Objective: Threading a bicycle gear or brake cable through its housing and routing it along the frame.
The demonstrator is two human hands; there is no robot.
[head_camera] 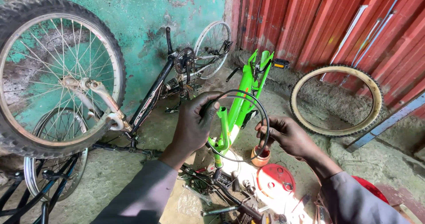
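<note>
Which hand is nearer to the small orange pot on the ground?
Right. The right hand is just above the orange pot; the left hand is farther off, up and left.

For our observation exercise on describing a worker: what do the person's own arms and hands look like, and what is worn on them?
Both arms wear long grey sleeves, plain, with no markings, reaching to the wrists. The left hand and right hand are bare: no gloves, and no rings or watch that I can see. The fingers are uncovered too.

Green frame (242, 101) blocks ahead; floor right (354, 155) open.
</note>
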